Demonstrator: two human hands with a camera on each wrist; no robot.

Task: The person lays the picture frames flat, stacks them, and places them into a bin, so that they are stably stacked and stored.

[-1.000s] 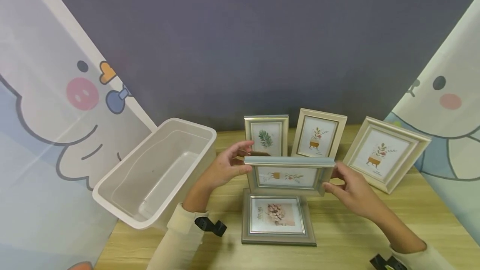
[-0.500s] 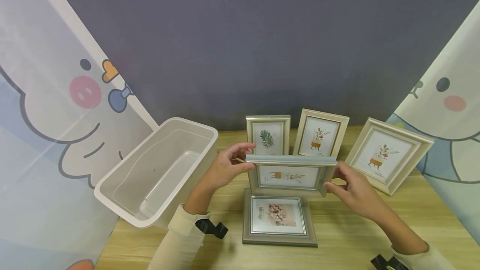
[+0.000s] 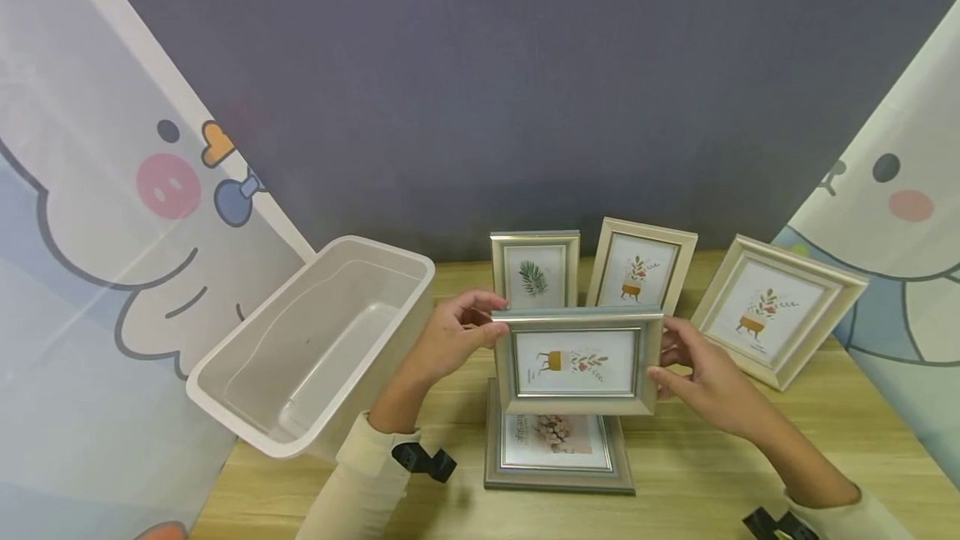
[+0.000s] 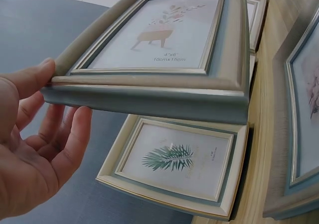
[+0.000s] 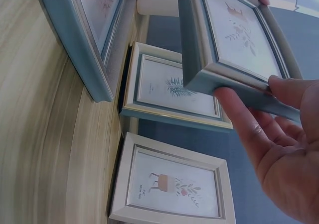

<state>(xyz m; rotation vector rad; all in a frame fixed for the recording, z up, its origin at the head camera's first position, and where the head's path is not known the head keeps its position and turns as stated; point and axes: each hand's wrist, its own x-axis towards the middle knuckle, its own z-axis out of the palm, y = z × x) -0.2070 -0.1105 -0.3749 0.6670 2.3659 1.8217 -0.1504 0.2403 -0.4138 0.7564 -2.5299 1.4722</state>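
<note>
- Two hands on one picture frame [image 3: 576,361], up above the middle of the tabletop [image 3: 697,457], over a flat frame [image 3: 557,452] lying there.
- Left hand [image 3: 448,342] pinching the frame's left side, thumb on the front, fingers behind.
- Right hand [image 3: 701,382] pinching the right side the same way.
- Best done slow and level, with both sides held tight.
- Keep clear of the three standing frames [image 3: 641,263] at the back edge.
- White bin [image 3: 315,348] at the left edge.
</note>
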